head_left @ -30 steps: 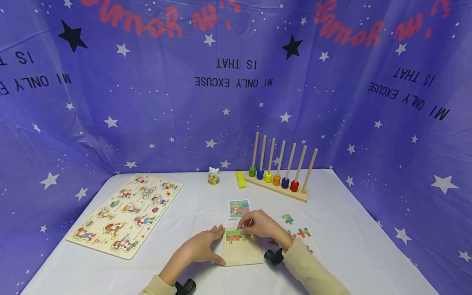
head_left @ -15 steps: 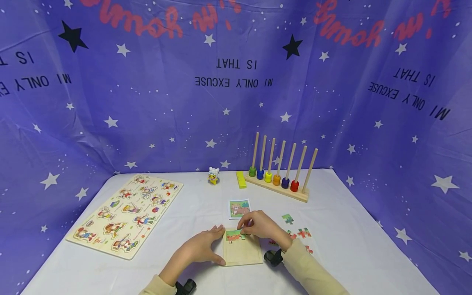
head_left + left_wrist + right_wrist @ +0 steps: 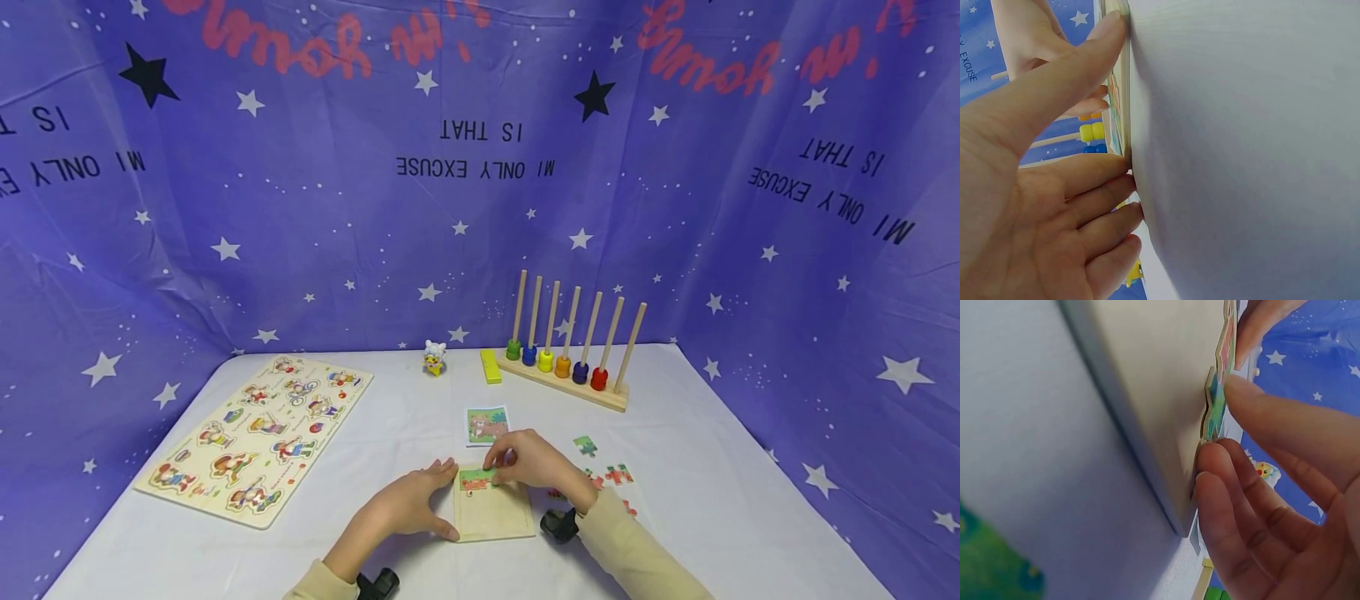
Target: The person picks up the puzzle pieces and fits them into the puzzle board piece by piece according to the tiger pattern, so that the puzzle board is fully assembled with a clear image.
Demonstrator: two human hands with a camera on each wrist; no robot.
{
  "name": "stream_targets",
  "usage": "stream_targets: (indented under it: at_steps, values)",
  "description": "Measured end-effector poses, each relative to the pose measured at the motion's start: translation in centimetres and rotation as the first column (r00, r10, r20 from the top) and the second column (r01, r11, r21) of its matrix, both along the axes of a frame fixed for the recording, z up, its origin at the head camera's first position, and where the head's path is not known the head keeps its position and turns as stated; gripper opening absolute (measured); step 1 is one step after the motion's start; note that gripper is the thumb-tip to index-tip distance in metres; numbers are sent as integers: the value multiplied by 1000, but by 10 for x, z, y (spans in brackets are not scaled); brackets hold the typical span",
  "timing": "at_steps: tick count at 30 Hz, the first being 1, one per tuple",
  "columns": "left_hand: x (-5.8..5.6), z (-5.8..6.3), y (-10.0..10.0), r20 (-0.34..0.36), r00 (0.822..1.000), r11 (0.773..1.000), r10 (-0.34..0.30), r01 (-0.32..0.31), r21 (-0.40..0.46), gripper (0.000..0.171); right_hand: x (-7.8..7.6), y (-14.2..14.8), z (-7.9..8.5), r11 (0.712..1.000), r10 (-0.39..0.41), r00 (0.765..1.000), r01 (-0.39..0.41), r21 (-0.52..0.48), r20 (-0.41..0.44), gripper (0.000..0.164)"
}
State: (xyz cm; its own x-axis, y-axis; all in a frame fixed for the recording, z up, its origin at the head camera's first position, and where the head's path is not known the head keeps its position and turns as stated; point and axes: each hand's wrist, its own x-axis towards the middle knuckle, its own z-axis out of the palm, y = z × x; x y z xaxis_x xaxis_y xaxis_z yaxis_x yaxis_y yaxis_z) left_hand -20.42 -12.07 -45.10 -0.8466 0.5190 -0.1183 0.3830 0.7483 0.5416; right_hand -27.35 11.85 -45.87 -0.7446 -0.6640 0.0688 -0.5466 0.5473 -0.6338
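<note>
A small wooden puzzle tray (image 3: pixel 495 521) lies flat on the white-covered table. Joined jigsaw pieces (image 3: pixel 472 482), green and red, fill part of its far left. My left hand (image 3: pixel 408 502) rests along the tray's left side, thumb at the near corner and fingertips at the far one. At the tray's far edge, my right hand (image 3: pixel 531 458) pinches a green-blue jigsaw piece (image 3: pixel 1215 403) between thumb and fingers. That piece sits right beside the reddish pieces in the right wrist view, its edge slightly raised. From the head, my right fingers partly hide it.
Just beyond the tray lies a picture card (image 3: pixel 486 422). Loose jigsaw pieces (image 3: pixel 618 474) are scattered to the right, some behind my right wrist. A large figure puzzle board (image 3: pixel 258 433) lies left. Farther back stand a small toy figure (image 3: pixel 433 358), a yellow block (image 3: pixel 490 366) and a peg rack (image 3: pixel 558 382).
My right fingers have shifted very slightly at the tray's far edge, around the green piece. My left hand and the tray stay where they were.
</note>
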Motion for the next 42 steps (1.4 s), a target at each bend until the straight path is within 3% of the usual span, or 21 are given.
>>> stream_targets:
  at_steps: [14,24,36,42]
  values:
    - [0,0,1,13,1000,1000,10,-10,1,97,0,1,-2,999,38,999,-38,6,-28,19]
    - [0,0,1,14,1000,1000,12,-12,-2,97,3,13,7,997,73,997,-73,-9,-31,25]
    - [0,1,0,14,1000,1000,13,-13,11,97,-1,37,15,1000,4,992,-6,-17,-124,26]
    - [1,1,0,16,1000,1000,8,-8,18,97,-4,56,20,997,-80,987,82,11,-137,28]
